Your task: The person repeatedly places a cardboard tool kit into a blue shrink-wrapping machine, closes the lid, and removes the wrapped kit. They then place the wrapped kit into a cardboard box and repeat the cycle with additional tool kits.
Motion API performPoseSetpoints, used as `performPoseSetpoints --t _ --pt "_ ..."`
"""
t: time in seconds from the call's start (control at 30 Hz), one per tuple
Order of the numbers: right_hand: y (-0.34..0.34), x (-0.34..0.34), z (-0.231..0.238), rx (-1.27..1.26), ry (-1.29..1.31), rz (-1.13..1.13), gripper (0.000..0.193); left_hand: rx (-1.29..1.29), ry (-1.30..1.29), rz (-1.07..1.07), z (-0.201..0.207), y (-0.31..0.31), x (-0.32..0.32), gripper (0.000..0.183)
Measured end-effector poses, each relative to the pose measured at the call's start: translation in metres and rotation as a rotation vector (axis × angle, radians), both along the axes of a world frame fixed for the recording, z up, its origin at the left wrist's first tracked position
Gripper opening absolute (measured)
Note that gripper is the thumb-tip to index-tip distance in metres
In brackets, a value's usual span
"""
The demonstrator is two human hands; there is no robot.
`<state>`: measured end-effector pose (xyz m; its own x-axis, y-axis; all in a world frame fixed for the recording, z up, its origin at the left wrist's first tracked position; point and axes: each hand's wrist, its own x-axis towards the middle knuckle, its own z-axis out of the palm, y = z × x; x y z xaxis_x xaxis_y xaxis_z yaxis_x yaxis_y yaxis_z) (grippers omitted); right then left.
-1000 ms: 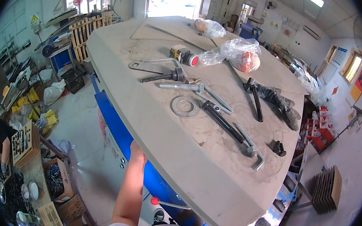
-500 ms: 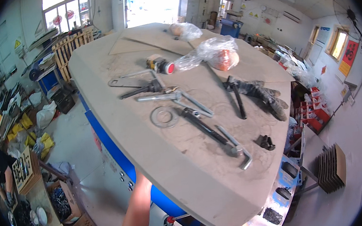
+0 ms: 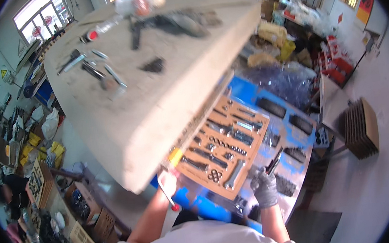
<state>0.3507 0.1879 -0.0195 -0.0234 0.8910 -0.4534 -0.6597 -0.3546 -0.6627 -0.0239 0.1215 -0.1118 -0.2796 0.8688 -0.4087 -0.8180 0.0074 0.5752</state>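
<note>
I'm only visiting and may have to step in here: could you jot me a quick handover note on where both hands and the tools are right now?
Left hand: bare, gripping a slim red-tipped tool under the edge of the slab tabletop.
Right hand: gloved, closed on a dark bolt-like part.
Both work over the brown tool tray on the blue lower shelf, where sockets and wrenches lie in rows.
More tools lie on top of the slab.
What is done and what is left cannot be told from this view.
</note>
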Motion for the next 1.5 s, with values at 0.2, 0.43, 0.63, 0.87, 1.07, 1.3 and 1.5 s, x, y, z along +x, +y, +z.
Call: performPoseSetpoints --t 0.2,0.43,0.63,0.87,1.07,1.3,1.5 --pt "-0.011 0.056 -0.025 0.077 0.126 0.144 0.017 -0.026 0.179 0.058 0.062 0.0 0.073 0.026" --pt "-0.029 0.213 -0.022 0.094 -0.048 0.001 0.019 -0.246 0.144 -0.109 0.073 -0.018 0.217 0.038" --pt "-0.071 0.367 -0.036 -0.035 -0.559 -0.089 0.02 -0.282 0.028 -0.777 0.073 -0.047 0.308 0.061" --pt "-0.028 0.394 -0.039 0.061 -1.258 -0.206 0.03 -0.371 0.687 -0.879 0.1 -0.037 0.158 0.055" --pt "0.224 0.132 -0.033 0.838 -1.271 0.156 0.037 -0.383 0.477 -0.162 0.073 -0.018 0.108 0.047" --pt "0.385 -0.015 -0.04 0.667 -1.791 0.77 0.049 -0.516 0.435 0.085 0.053 -0.004 0.117 0.025" --pt "0.41 0.007 -0.061 0.596 -1.571 0.74 0.042 -0.448 0.485 -0.107 0.05 -0.011 0.097 0.03"
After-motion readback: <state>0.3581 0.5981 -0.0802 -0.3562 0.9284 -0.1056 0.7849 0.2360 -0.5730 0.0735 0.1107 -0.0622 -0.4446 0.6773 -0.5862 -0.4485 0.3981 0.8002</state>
